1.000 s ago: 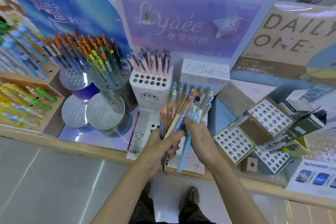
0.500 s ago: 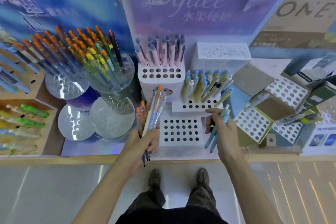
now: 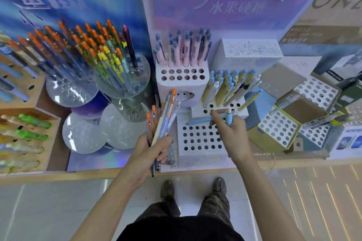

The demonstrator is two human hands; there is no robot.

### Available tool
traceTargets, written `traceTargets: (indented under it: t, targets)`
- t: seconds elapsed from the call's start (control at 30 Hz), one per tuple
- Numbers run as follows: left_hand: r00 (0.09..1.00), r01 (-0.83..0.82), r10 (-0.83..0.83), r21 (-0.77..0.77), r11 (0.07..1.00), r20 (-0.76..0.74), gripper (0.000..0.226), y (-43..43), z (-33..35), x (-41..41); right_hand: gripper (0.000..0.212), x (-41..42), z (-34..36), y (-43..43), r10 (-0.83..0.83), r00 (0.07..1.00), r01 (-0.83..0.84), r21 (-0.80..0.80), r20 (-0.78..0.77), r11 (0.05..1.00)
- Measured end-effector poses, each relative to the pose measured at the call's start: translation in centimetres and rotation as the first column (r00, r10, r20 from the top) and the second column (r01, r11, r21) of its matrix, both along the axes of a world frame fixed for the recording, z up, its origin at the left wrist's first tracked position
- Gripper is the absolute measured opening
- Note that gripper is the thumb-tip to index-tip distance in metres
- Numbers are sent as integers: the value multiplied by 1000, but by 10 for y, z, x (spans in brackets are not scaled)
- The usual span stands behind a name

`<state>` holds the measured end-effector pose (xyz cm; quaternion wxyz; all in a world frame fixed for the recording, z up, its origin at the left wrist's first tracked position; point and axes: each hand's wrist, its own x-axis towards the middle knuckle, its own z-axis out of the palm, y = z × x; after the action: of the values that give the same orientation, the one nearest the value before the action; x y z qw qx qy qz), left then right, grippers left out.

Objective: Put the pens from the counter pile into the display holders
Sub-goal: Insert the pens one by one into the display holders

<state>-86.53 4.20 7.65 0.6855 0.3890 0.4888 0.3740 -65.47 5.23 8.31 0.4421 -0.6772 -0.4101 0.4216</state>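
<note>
The task looks partly done. On the white stepped cardboard holder with round holes (image 3: 196, 154), the back tier carries pink pens with grey-blue caps (image 3: 184, 53) and the middle tier olive pens with light-blue caps (image 3: 225, 89), while the front tier's holes all stand empty. Just left of the holder, the left hand (image 3: 150, 152) is wrapped tightly round a thick bundle of orange-tipped and clear pens (image 3: 164, 115), so plenty remains to sort. Over the holder's front tier, the right hand (image 3: 233, 135) pinches a few pale blue pens (image 3: 199, 121) between thumb and fingers, one lying sideways, none seated yet
</note>
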Motion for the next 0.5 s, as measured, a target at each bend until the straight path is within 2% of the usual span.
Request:
traceTargets:
  t: [0.13, 0.37, 0.43, 0.5]
  targets:
    - [1000, -4, 4, 15, 1000, -12, 15, -2, 1, -3, 20, -8, -3, 6, 57, 988, -57, -9, 144, 998]
    - [1000, -14, 15, 9, 1000, -23, 22, -4, 2, -9, 25, -18, -13, 14, 163, 957, -147, -83, 238, 986]
    - [1000, -19, 19, 6, 1000, -10, 23, -5, 2, -11, 25, -21, -11, 18, 248, 915, -238, -69, 319, 969]
    - [1000, -16, 16, 8, 1000, -2, 22, -6, 2, -13, 20, -26, -8, 25, 387, 807, -377, -116, 445, 919]
